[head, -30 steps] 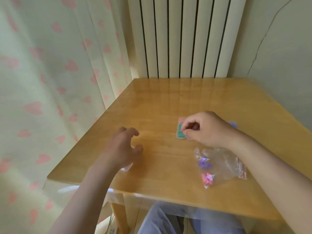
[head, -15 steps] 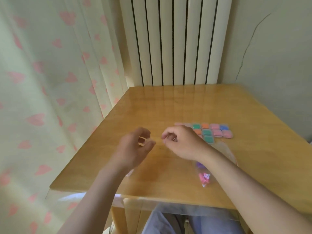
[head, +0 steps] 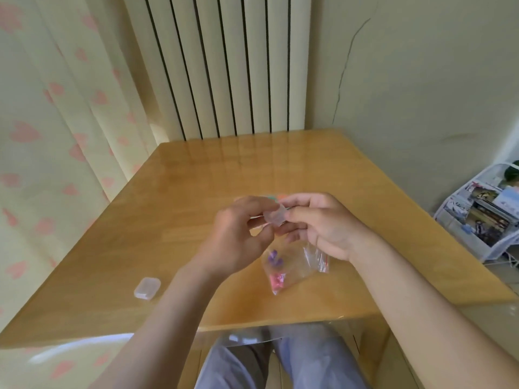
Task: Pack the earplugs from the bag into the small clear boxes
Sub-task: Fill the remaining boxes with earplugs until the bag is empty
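Note:
Both hands meet above the middle of the wooden table [head: 196, 192], pinching one small clear box [head: 275, 216] between them. My left hand [head: 238, 234] grips its left side and my right hand [head: 317, 223] its right side. Below the hands lies a clear zip bag [head: 297, 265] with purple earplugs [head: 273, 258] and pink earplugs [head: 277, 280] inside. A second small clear box [head: 147, 288] rests shut near the table's front left edge. Filled boxes behind the hands are almost wholly hidden; only a green and orange sliver [head: 276, 196] shows.
A white radiator [head: 224, 66] stands behind the table and a heart-print curtain [head: 56, 136] hangs at the left. A white rack with magazines [head: 483, 214] sits on the floor at the right. My knees [head: 280, 366] show under the table's front edge.
The hands have come together and lifted a small clear box between them. The second clear box, earlier under my left hand, now lies uncovered. The camera tilted down and right.

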The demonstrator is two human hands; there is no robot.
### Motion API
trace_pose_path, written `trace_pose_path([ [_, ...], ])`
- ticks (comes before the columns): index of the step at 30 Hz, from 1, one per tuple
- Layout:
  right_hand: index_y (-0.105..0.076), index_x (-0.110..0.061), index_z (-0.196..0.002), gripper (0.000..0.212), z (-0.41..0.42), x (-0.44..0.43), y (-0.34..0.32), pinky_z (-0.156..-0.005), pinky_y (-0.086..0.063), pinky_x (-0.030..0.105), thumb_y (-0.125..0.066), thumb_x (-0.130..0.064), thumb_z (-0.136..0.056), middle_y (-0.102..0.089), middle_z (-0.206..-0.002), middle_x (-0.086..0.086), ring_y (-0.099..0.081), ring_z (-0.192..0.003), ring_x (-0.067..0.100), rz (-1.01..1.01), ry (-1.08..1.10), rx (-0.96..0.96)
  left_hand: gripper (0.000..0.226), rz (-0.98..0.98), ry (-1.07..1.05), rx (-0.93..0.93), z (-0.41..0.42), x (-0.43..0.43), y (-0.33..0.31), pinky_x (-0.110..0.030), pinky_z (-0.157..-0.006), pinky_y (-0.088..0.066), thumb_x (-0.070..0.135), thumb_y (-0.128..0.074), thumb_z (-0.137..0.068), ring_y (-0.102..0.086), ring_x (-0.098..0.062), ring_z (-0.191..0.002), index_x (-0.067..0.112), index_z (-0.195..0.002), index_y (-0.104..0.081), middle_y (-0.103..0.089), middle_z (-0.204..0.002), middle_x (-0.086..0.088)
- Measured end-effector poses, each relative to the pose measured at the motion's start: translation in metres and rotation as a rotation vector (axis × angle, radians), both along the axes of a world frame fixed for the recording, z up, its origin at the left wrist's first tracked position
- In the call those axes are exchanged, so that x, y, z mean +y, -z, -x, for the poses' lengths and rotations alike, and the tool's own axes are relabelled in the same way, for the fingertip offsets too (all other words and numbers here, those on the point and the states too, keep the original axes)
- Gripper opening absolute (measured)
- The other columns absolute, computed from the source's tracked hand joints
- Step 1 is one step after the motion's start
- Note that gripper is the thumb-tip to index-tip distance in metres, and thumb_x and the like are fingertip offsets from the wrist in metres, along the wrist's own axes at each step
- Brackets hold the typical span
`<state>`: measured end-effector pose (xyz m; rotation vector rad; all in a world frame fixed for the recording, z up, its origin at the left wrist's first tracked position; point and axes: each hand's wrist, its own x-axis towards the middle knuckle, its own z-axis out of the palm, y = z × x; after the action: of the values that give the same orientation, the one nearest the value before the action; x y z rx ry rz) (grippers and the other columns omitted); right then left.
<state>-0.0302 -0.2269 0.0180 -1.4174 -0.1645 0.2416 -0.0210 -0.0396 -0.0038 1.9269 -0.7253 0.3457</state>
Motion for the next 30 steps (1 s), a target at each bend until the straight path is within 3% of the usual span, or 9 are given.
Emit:
trace_pose_path([
  [4,-0.066,0.001,-0.113,0.021,0.002,-0.015,0.003,-0.064,-0.053,0.033,-0.061,0.001,-0.092,-0.071,-0.09,0.021,-0.066,-0.075,0.029,-0.035,0.035,-0.007,0.032,0.014,-0.025,0.02,-0.001,-0.016,-0.001,-0.027,-0.085,-0.059,0.0,-0.074,-0.084,-0.071,-0.011,-0.097,0.021,-0.107,-0.07,-0.073,-0.103,-0.001],
  [9,-0.06,0.004,-0.117,0.02,-0.001,-0.021,0.006,-0.064,-0.053,0.038,-0.048,0.0,-0.101,-0.069,-0.077,0.018,-0.064,-0.07,0.031,-0.008,0.095,-0.033,0.038,0.074,-0.042,0.044,0.0,-0.027,-0.001,-0.022,-0.079,-0.058,0.011,-0.081,-0.081,-0.073,-0.006,-0.087,0.037,-0.102,-0.064,-0.073,-0.096,0.006],
  [15,-0.063,0.003,-0.12,0.028,-0.005,-0.025,0.006,-0.057,-0.051,0.035,-0.039,-0.001,-0.104,-0.07,-0.081,0.017,-0.06,-0.063,0.026,-0.024,0.098,-0.014,0.025,0.04,-0.061,-0.033,-0.009,-0.032,0.006,-0.016,-0.073,-0.055,0.015,-0.079,-0.082,-0.07,-0.008,-0.085,0.012,-0.106,-0.073,-0.067,-0.101,-0.002],
  [17,-0.062,0.002,-0.122,0.029,-0.006,-0.027,0.008,-0.057,-0.049,0.034,-0.046,0.003,-0.098,-0.069,-0.086,0.018,-0.06,-0.065,0.027,-0.032,0.072,-0.005,0.024,0.038,-0.084,-0.035,-0.01,-0.035,0.007,-0.019,-0.073,-0.057,0.022,-0.075,-0.08,-0.07,-0.01,-0.088,0.014,-0.103,-0.072,-0.067,-0.101,-0.001],
  [20,-0.061,0.0,-0.125,0.049,-0.006,-0.028,0.012,-0.056,-0.048,0.032,-0.058,0.0,-0.077,-0.069,-0.095,0.018,-0.062,-0.069,0.025,0.023,0.043,-0.046,0.023,0.042,-0.088,-0.04,-0.009,-0.037,0.008,-0.024,-0.074,-0.06,0.021,-0.074,-0.08,-0.072,-0.012,-0.088,0.011,-0.101,-0.072,-0.07,-0.099,0.0],
  [24,-0.061,-0.003,-0.128,0.05,-0.007,-0.026,0.02,-0.056,-0.046,0.032,-0.062,-0.003,-0.078,-0.068,-0.104,0.022,-0.062,-0.072,0.023,0.063,0.069,-0.088,0.022,0.027,-0.066,-0.069,-0.009,-0.037,0.009,-0.024,-0.076,-0.06,0.017,-0.074,-0.081,-0.072,-0.009,-0.085,0.006,-0.1,-0.073,-0.072,-0.095,-0.001],
  [30,-0.062,-0.004,-0.128,0.057,-0.008,-0.025,0.021,-0.052,-0.047,0.031,-0.061,-0.008,-0.072,-0.07,-0.099,0.017,-0.062,-0.071,0.021,0.112,0.076,-0.129,0.018,0.017,-0.052,-0.095,-0.009,-0.037,0.006,-0.018,-0.077,-0.057,0.007,-0.078,-0.081,-0.072,-0.006,-0.085,0.003,-0.098,-0.074,-0.073,-0.094,-0.003],
])
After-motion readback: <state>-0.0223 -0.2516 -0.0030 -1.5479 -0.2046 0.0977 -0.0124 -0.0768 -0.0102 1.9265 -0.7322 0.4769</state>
